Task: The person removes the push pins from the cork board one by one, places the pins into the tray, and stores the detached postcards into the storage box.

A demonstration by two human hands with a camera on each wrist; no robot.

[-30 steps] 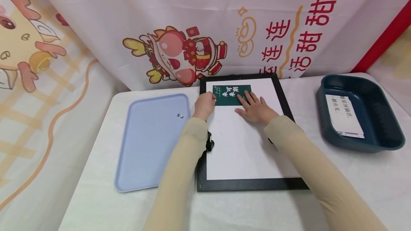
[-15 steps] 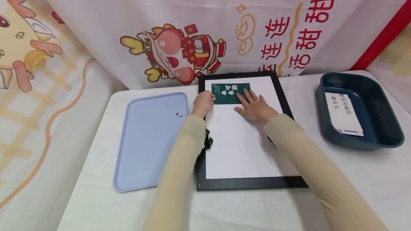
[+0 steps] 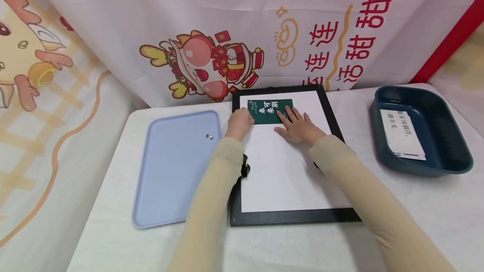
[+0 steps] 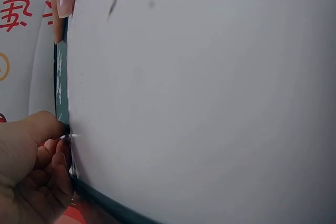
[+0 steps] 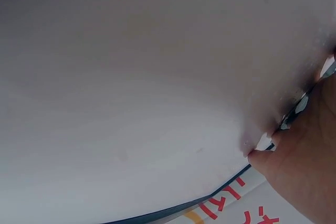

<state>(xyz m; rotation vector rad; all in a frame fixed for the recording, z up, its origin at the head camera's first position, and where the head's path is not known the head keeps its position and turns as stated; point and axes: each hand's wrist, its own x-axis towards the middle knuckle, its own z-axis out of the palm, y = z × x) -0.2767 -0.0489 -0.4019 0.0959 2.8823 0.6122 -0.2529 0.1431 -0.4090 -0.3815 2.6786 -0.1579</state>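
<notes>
A dark green card (image 3: pixel 269 111) with white characters lies flat near the top of a white board (image 3: pixel 287 179) with a black frame. My left hand (image 3: pixel 239 124) has its fingers curled at the card's lower left corner. In the left wrist view its thumb and fingers pinch a small shiny thumbtack (image 4: pixel 65 137) against the card's edge, mostly hidden by the fingers. My right hand (image 3: pixel 300 130) lies palm down with spread, straight fingers, its fingertips pressing the right part of the card. In the right wrist view, the right hand (image 5: pixel 302 150) touches the board surface.
A light blue tray (image 3: pixel 174 171) left of the board holds small silvery pieces (image 3: pixel 209 137) near its right side. On the right stands a dark blue basin (image 3: pixel 446 137) with white printed cards (image 3: pixel 403 133) inside. A printed cloth (image 3: pixel 242 11) hangs behind the table.
The head view shifts slightly. Both hands keep their places on the card, the left still pinching at its corner and the right still pressing.
</notes>
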